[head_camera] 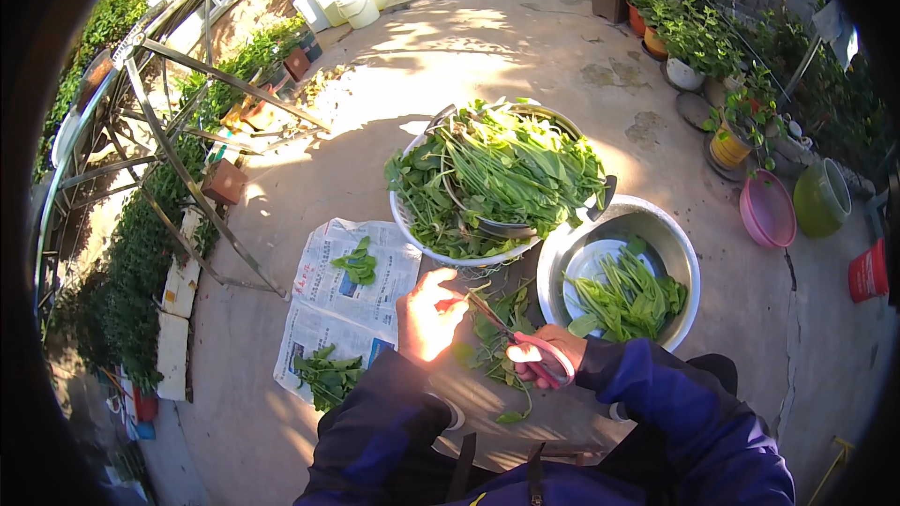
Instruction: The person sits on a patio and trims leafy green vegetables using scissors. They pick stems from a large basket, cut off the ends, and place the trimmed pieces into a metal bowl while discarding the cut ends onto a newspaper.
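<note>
My right hand (545, 355) holds scissors with pink handles (555, 365), their blades pointing up and left towards my left hand (430, 313). The left fingers are curled close to a thin pale stem piece (479, 288) by the blade tips; glare hides whether they grip it. Leafy greens (517, 161) are heaped in a pot standing in a white basket (404, 214) ahead. At the right, a metal basin (690, 274) holds more greens (633, 295). Loose leaves (499, 344) lie on the ground below my hands. Newspaper (344, 323) at the left carries two small leaf bunches.
A metal-framed structure (176, 147) rises at the left beside planted greenery. Potted plants (685, 49) line the upper right, above a pink basin (766, 209), a green tub (821, 198) and a red bucket (868, 272). White containers (358, 7) stand at the top.
</note>
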Tool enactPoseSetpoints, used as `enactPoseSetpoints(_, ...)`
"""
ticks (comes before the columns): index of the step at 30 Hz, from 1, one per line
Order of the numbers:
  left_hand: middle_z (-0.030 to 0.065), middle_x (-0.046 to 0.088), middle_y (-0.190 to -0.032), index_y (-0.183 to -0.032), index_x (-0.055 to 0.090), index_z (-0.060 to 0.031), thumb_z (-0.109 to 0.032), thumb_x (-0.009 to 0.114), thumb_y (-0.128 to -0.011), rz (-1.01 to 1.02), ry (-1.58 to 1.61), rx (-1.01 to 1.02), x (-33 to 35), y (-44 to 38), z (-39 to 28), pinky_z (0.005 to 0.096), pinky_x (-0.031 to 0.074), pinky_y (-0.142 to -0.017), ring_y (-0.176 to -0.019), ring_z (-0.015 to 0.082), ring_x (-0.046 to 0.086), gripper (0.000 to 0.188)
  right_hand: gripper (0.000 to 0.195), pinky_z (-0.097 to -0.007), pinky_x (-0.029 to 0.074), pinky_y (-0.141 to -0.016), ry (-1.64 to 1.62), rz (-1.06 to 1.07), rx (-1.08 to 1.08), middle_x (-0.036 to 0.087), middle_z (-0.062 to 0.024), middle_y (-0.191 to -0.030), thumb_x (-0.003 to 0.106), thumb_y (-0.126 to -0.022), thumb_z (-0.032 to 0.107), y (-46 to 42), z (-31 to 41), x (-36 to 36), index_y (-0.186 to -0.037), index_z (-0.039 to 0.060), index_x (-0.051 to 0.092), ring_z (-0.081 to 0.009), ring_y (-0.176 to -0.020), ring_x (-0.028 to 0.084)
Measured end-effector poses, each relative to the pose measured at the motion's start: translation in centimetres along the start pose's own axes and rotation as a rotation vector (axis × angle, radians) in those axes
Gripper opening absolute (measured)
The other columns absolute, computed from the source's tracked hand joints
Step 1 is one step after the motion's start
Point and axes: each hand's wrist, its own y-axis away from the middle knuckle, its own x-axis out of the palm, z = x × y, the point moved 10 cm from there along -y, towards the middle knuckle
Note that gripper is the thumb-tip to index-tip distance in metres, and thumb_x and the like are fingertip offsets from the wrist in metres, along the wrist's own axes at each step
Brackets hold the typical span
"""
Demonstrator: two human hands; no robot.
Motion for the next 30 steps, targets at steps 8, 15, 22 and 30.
enactPoseSetpoints(8,0.0120,0.068,-0.104,-0.101,0.064,0.0058,0.009,0.069,-0.075,-0.048,-0.041,0.061,-0.5,-0.1,-0.6,0.0260,0.054,-0.064,-0.070,0.0124,0.066,0.027,0.045,-0.0234,0.045,-0.046,-0.036,0.041,0.014,0.059,-0.0016,-0.070,0.060,-0.095,0.048,0.4,-0.2,0.0,-0.076,0.0064,0.062,-0.0106,-0.051,0.057)
enactPoseSetpoints(15,0.0090,0.070,-0.086,-0.102,0.065,0.0020,0.008,0.070,-0.074,-0.124,-0.069,0.020,-0.9,-0.2,-0.9,0.0258,0.053,-0.064,-0.067,0.0108,0.065,0.030,0.044,-0.0224,0.045,-0.047,-0.011,0.035,0.030,0.060,0.0001,-0.070,0.062,-0.093,0.048,0.6,-0.4,0.0,-0.077,0.0069,0.063,-0.0093,-0.053,0.058)
enactPoseSetpoints(22,0.0080,0.069,-0.076,-0.113,0.061,-0.0012,0.007,0.071,-0.074,-0.148,-0.118,0.078,-1.2,-0.3,-1.0,0.0268,0.053,-0.061,-0.064,0.0130,0.065,0.041,0.041,-0.0226,0.045,-0.049,0.067,0.024,0.005,0.060,0.0011,-0.071,0.066,-0.090,0.047,1.4,0.6,0.5,-0.079,0.0069,0.064,-0.0078,-0.054,0.058)
enactPoseSetpoints(30,0.0072,0.069,-0.075,-0.113,0.062,-0.0001,0.008,0.072,-0.075,-0.105,-0.095,0.069,0.0,0.2,-1.8,0.0250,0.053,-0.059,-0.062,0.0102,0.065,0.041,0.043,-0.0227,0.044,-0.048,0.039,0.008,0.006,0.057,0.0011,-0.069,0.066,-0.091,0.047,1.1,0.5,0.1,-0.075,0.0072,0.060,-0.0082,-0.052,0.056)
